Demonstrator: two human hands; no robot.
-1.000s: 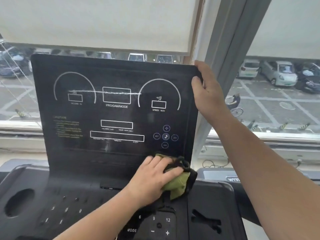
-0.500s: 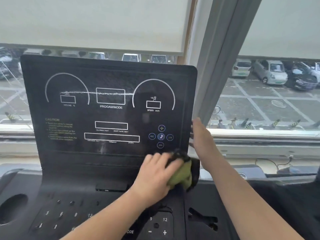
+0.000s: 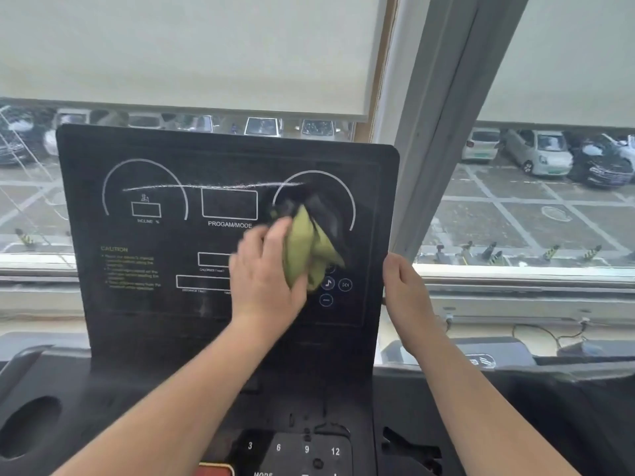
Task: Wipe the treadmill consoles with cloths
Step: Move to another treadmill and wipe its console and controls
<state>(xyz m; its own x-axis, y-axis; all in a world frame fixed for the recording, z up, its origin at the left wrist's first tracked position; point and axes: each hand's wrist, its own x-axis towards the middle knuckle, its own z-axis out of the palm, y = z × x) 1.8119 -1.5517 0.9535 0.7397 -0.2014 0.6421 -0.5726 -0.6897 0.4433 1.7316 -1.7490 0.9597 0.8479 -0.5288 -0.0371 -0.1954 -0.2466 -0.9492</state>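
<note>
Against the right half of the upright treadmill console [image 3: 144,314], over its right-hand dial, a person's left hand [image 3: 264,283] clutches a bunched green-and-black cloth [image 3: 307,249] to the dark panel, while the right hand [image 3: 407,297] curls round the console's right edge.

Left hand [image 3: 264,280] presses a green-and-black cloth [image 3: 311,245] against the console panel [image 3: 137,304]; right hand [image 3: 407,297] grips its right edge.

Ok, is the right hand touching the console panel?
Touching. Head view shows the right hand gripping the console panel at its right edge, thumb in front.
</note>
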